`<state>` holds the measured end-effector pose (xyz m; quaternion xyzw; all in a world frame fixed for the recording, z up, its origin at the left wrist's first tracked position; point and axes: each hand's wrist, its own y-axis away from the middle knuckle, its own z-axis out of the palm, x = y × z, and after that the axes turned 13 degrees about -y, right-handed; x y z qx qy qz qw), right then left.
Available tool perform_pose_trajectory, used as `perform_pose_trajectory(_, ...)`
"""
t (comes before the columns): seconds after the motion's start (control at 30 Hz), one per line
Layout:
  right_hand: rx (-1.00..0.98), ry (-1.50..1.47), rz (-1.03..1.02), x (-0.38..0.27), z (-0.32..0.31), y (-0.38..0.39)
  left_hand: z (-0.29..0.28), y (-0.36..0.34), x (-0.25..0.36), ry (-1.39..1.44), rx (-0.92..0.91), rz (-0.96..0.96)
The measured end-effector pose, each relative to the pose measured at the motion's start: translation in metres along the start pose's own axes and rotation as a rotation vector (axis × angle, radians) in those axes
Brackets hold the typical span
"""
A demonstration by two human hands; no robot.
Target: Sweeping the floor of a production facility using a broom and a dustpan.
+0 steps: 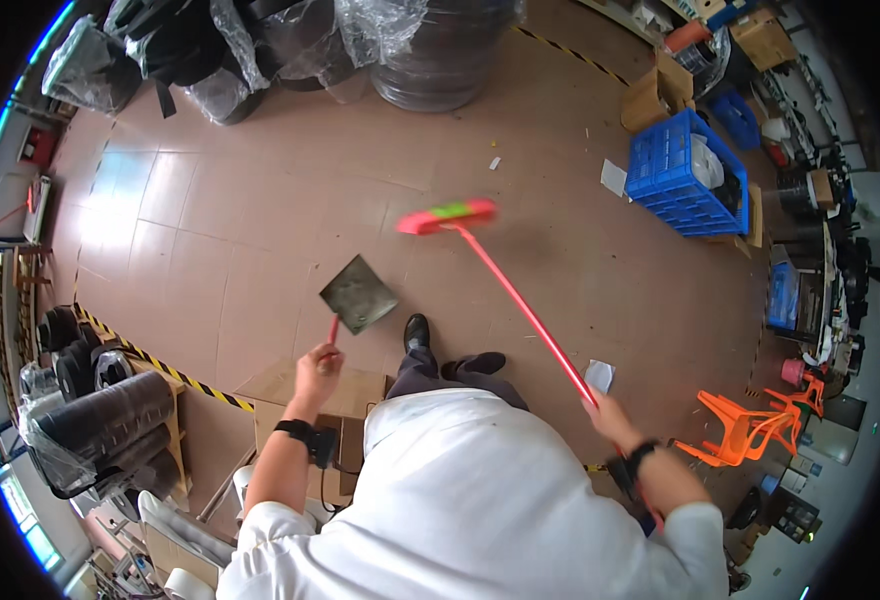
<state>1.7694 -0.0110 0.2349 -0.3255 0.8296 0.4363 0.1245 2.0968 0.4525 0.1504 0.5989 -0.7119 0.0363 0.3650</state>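
My left hand [321, 372] is closed round the red handle of a dustpan [359, 294], whose square, dull grey pan hangs just ahead of my shoes. In my right hand [612, 420] is a broom [522, 304], gripped by its long red stick. The stick slants forward and left to a red and green broom head [448, 216], slightly blurred, beyond the dustpan and apart from it. Whether the head touches the floor I cannot tell. Small pale scraps, such as one paper bit [494, 163], lie on the tiles past the head.
Wrapped black rolls [430, 70] stand at the far side. To the right are a blue crate [675, 165], a cardboard box [657, 92] and an orange plastic chair [728, 428]. More dark rolls [110, 425] lie on a pallet at left, near a cardboard box [352, 392] beside me.
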Motion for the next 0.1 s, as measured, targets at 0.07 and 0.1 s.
perform_pose_trajectory(0.07,-0.116,0.105,0.006,-0.040,0.024,-0.081,-0.022,-0.001,-0.037,-0.054,0.018,-0.037)
perform_pose_trajectory(0.1,-0.125,0.086,-0.079,-0.048,0.023,-0.082,-0.030,-0.003,-0.054,-0.088,0.019,-0.062)
